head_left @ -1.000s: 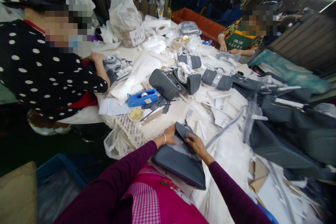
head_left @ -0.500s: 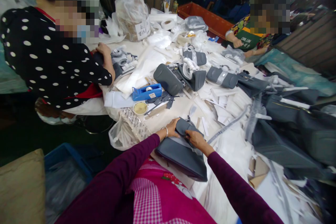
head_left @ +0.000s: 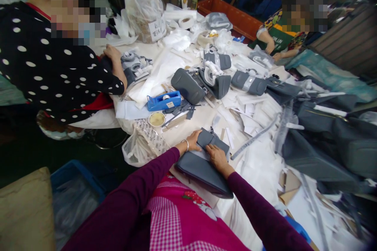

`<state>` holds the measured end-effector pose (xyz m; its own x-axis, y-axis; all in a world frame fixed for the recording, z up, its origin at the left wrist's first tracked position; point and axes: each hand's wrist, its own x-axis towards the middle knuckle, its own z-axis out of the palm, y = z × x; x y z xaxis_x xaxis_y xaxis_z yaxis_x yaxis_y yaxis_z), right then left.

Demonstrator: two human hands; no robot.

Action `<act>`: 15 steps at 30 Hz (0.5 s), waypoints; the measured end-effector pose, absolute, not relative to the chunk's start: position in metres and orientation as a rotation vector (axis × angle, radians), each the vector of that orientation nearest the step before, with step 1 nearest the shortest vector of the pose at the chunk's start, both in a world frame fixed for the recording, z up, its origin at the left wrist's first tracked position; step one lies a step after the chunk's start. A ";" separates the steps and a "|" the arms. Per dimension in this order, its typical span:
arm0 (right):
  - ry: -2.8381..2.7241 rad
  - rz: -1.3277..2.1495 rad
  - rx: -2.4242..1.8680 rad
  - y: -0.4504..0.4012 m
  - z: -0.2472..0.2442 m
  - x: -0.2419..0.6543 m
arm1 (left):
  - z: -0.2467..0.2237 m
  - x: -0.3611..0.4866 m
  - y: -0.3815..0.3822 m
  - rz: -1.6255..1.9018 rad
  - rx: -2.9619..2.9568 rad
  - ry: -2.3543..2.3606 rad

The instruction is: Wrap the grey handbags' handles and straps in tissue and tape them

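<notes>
A dark grey handbag (head_left: 203, 174) lies on the table close against my apron, its grey flap (head_left: 212, 140) toward the far side. My left hand (head_left: 193, 141) grips the left edge of the flap, thumb toward me. My right hand (head_left: 217, 157) bends over the near edge of the flap, fingers together and pressed on it; the fingertips are partly hidden. Between the hands, a pale strip of thin wrapping (head_left: 199, 154) shows on the bag. Just beyond the flap lie a small clear plastic piece (head_left: 216, 120) and white paper strips (head_left: 229, 137).
A blue tape dispenser (head_left: 164, 101), a round tin (head_left: 157, 119) and dark scraps lie ahead. Several grey bags (head_left: 188, 85) sit mid-table; more bags (head_left: 318, 157) are heaped right. Co-workers sit at left (head_left: 59, 62) and far right (head_left: 279, 37). A blue crate (head_left: 78, 176) stands lower left.
My right hand has shifted slightly left and flattened from a pinch to fingers pressed over the flap edge. My left hand stays at the flap. The view has tilted slightly.
</notes>
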<state>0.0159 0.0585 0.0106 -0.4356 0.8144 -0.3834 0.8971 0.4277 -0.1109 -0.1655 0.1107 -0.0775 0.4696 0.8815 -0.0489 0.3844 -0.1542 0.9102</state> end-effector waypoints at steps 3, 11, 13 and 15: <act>2.421 -0.474 1.432 0.061 0.013 0.018 | -0.077 -0.165 0.110 0.632 1.740 1.084; 2.381 -0.570 1.299 0.078 0.006 0.017 | -0.065 -0.167 0.112 0.583 1.703 1.130; 2.391 -0.577 1.274 0.081 0.009 0.013 | -0.059 -0.167 0.112 0.568 1.709 1.136; 2.393 -0.560 1.284 0.081 0.015 0.010 | -0.054 -0.166 0.108 0.575 1.728 1.119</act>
<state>0.0098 0.0807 0.0146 -0.5184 0.6998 -0.4914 0.8452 0.5067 -0.1701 -0.1661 0.1078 -0.0540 0.4677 0.8774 -0.1071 0.4233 -0.1160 0.8985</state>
